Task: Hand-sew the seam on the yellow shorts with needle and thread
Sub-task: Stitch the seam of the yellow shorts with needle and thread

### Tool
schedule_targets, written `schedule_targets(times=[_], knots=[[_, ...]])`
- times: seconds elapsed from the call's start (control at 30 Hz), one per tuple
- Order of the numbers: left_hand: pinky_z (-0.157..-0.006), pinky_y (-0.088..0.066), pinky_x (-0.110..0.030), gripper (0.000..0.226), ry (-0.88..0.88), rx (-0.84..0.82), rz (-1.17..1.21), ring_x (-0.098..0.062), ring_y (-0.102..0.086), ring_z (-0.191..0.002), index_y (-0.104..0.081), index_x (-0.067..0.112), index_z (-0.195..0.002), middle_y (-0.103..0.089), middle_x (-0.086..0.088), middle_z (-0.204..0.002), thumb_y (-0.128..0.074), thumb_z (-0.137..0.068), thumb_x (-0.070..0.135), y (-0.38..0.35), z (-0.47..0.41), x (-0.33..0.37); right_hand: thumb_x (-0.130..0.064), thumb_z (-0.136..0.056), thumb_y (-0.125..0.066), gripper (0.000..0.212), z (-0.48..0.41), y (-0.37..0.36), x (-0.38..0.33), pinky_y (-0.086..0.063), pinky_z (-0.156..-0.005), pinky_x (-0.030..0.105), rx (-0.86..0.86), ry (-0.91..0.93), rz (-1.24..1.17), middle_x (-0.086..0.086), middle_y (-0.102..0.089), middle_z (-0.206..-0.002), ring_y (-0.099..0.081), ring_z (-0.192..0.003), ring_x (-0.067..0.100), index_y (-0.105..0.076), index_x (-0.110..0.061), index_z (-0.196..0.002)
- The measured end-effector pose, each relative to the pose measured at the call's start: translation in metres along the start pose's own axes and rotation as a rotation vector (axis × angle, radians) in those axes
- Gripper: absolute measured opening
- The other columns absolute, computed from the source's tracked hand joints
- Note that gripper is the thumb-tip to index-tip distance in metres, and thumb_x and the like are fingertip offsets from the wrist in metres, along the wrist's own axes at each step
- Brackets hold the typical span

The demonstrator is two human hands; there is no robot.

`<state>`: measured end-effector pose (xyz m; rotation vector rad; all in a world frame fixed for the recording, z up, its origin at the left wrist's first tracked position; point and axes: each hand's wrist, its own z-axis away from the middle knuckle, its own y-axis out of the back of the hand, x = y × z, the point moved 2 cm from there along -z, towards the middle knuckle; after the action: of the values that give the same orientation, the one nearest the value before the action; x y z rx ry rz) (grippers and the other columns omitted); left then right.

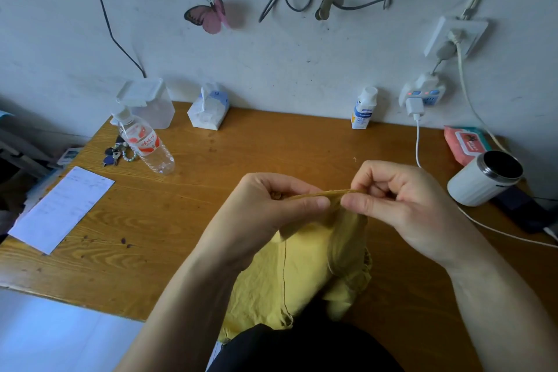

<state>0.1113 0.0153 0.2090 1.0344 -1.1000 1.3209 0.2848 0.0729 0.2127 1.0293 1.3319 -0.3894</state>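
Note:
The yellow shorts (302,275) hang from my hands over the wooden table's front edge, down toward my lap. Their top seam edge (323,194) is stretched taut between both hands as a thin horizontal strip. My left hand (271,208) pinches the left end of that edge between thumb and fingers. My right hand (401,196) pinches the right end, thumb tip against the fabric. A dark stitched line runs down the cloth below the left hand. The needle and thread are too small to make out.
On the wooden table (187,214) lie a paper sheet (62,208), a water bottle (145,142), keys (116,154), a clear box (151,103), a tissue pack (208,109), a small white bottle (363,109), a wipes pack (463,142), and a white cup (486,178). A charging cable (418,145) runs at right.

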Motion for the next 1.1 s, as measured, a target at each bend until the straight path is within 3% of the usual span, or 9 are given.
schedule_targets(times=[0.23,0.4,0.5,0.57,0.67,0.73,0.9,1.1], knots=[[-0.056,-0.051,-0.018,0.030,0.092,-0.083,0.066,-0.012,-0.068,-0.064,-0.079,0.015,-0.077,-0.074,-0.007,-0.073,-0.077,-0.053,0.033,0.004,-0.001,0.003,-0.040,-0.069,-0.072,0.023,-0.002,-0.006,0.005,-0.025,-0.040,0.006,-0.102,-0.084,-0.219,-0.011,-0.036,-0.047,-0.030,-0.039,0.000,-0.062,-0.021,-0.064],[-0.055,-0.053,-0.020,0.024,0.200,-0.163,0.157,-0.014,-0.068,-0.060,-0.077,0.007,-0.078,-0.073,-0.010,-0.071,-0.073,-0.061,0.024,0.004,0.000,0.003,-0.045,-0.070,-0.069,0.025,-0.002,-0.010,0.006,-0.025,-0.040,0.008,-0.102,-0.083,-0.227,-0.012,-0.036,-0.050,-0.030,-0.040,0.000,-0.062,-0.021,-0.069],[-0.051,-0.053,-0.021,0.018,0.237,-0.156,0.204,-0.014,-0.067,-0.055,-0.076,0.006,-0.074,-0.071,-0.009,-0.065,-0.071,-0.065,0.020,0.007,0.001,0.004,-0.048,-0.086,-0.056,0.023,0.001,-0.009,0.004,-0.027,-0.045,0.019,-0.075,-0.076,-0.255,-0.009,-0.035,-0.056,-0.031,-0.047,0.004,-0.064,-0.026,-0.089],[-0.052,-0.053,-0.022,0.016,0.253,-0.148,0.226,-0.015,-0.067,-0.056,-0.076,0.006,-0.074,-0.071,-0.010,-0.066,-0.072,-0.067,0.019,0.010,0.001,0.004,-0.040,-0.096,-0.040,0.029,0.005,-0.006,0.003,-0.029,-0.048,0.032,-0.044,-0.056,-0.212,-0.006,-0.034,-0.061,-0.031,-0.052,0.008,-0.062,-0.028,-0.108],[-0.055,-0.055,-0.023,0.020,0.271,-0.144,0.247,-0.016,-0.068,-0.059,-0.075,0.005,-0.076,-0.072,-0.010,-0.069,-0.074,-0.066,0.022,0.011,0.001,0.002,-0.024,-0.101,-0.032,0.033,0.010,-0.003,-0.003,-0.037,-0.056,0.019,0.009,0.052,0.042,-0.005,-0.044,-0.065,-0.042,-0.055,0.006,-0.054,-0.022,-0.125],[-0.055,-0.055,-0.024,0.019,0.279,-0.140,0.259,-0.016,-0.068,-0.059,-0.075,0.004,-0.076,-0.071,-0.011,-0.069,-0.074,-0.067,0.021,0.011,0.001,0.002,-0.020,-0.099,-0.033,0.029,0.013,-0.005,-0.008,-0.039,-0.060,0.016,0.030,0.106,0.145,-0.004,-0.048,-0.066,-0.047,-0.057,0.009,-0.051,-0.017,-0.122],[-0.053,-0.055,-0.023,0.014,0.291,-0.135,0.282,-0.015,-0.067,-0.056,-0.075,0.005,-0.072,-0.071,-0.010,-0.066,-0.070,-0.069,0.018,0.009,0.001,0.002,-0.018,-0.096,-0.042,0.013,0.020,-0.012,-0.024,-0.042,-0.050,0.020,0.067,0.211,0.279,-0.008,-0.052,-0.058,-0.054,-0.054,0.014,-0.052,-0.015,-0.088],[-0.053,-0.054,-0.022,0.014,0.286,-0.135,0.283,-0.015,-0.067,-0.055,-0.074,0.005,-0.071,-0.071,-0.009,-0.065,-0.068,-0.069,0.017,0.008,0.002,0.004,-0.023,-0.092,-0.051,0.013,0.021,-0.014,-0.035,-0.044,-0.044,0.033,0.113,0.240,0.386,-0.018,-0.048,-0.053,-0.054,-0.048,0.010,-0.059,-0.021,-0.082]])
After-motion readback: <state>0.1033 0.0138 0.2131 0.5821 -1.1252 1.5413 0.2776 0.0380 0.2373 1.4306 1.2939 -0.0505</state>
